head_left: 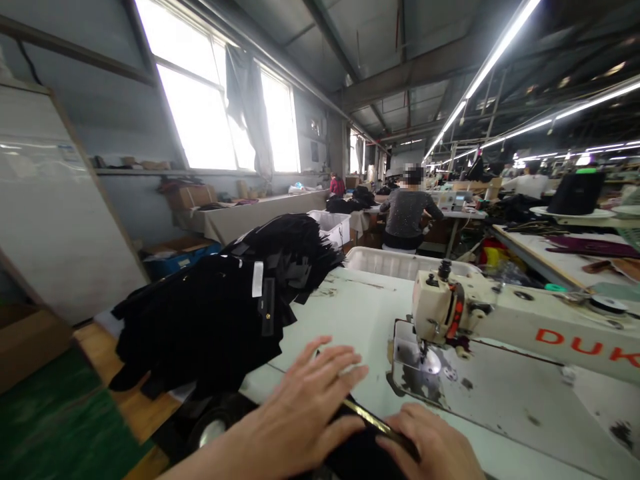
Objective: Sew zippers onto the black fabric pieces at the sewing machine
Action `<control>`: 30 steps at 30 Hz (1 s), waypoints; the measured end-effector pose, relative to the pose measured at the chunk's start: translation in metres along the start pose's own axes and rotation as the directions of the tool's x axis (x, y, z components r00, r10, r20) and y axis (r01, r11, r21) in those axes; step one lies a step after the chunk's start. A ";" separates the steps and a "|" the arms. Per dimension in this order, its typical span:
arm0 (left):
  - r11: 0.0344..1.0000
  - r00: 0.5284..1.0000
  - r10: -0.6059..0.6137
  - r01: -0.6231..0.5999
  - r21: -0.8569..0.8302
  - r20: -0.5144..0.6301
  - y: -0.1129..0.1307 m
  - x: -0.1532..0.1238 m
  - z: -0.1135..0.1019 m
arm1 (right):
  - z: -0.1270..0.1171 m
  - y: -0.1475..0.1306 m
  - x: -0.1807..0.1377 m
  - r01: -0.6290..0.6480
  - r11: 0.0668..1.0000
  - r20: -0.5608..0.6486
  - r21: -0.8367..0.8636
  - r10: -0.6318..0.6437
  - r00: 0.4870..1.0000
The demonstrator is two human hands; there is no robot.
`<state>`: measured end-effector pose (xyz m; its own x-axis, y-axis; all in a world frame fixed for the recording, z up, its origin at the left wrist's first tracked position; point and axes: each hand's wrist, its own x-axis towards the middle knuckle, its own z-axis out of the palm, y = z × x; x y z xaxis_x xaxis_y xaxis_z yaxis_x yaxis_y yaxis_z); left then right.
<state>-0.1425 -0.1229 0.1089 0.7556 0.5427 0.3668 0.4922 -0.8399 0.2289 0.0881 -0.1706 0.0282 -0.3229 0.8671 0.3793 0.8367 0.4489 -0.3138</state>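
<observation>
My left hand [307, 407] lies flat, fingers spread, on a black fabric piece [360, 457] at the near edge of the pale sewing table [360, 307]. My right hand [437, 447] rests on the same fabric beside it, fingers curled over a gold-coloured strip [370, 420] along its edge. The white sewing machine [500, 320] with red letters stands just right of the hands, its needle and presser foot [425, 357] a short way beyond my fingers. Neither hand lifts anything.
A large heap of black garment pieces [230, 307] covers the table's left side. A white plastic bin [400, 263] sits behind the table. A person [407, 213] sits at another station farther back. A white board [55, 207] leans at left, above a cardboard box.
</observation>
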 end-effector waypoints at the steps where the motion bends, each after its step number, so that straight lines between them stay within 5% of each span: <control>1: 0.998 0.996 0.052 -0.054 0.024 0.075 0.008 0.003 0.010 | -0.005 -0.006 0.002 -0.019 1.000 0.037 -0.014 0.019 0.999; 5: 0.990 0.984 0.100 -0.085 -0.112 0.145 0.016 0.007 0.032 | -0.043 -0.009 0.002 -0.164 0.978 0.226 0.126 0.132 0.965; 9: 0.979 0.991 0.053 -0.028 -0.202 0.123 -0.001 0.005 0.025 | -0.080 0.012 -0.016 -0.261 0.885 0.252 0.387 0.170 0.953; 16: 0.959 0.976 -0.021 0.081 -0.271 0.215 -0.001 0.007 0.023 | -0.073 0.010 -0.017 -0.177 0.891 0.129 0.419 0.135 0.982; 23: 0.957 0.958 -0.035 0.115 -0.268 0.283 0.007 0.009 0.018 | -0.092 -0.007 0.011 -0.283 0.857 0.325 0.431 0.145 0.934; 30: 0.927 0.933 -0.125 0.231 -0.296 0.337 -0.002 0.007 0.015 | -0.105 -0.002 0.002 0.083 0.910 0.176 0.406 -0.167 0.970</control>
<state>-0.1322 -0.1174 0.0978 0.7894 0.6138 0.0098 0.5026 -0.6553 0.5638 0.1327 -0.1926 0.1208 -0.5310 0.8043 0.2668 0.5554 0.5681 -0.6073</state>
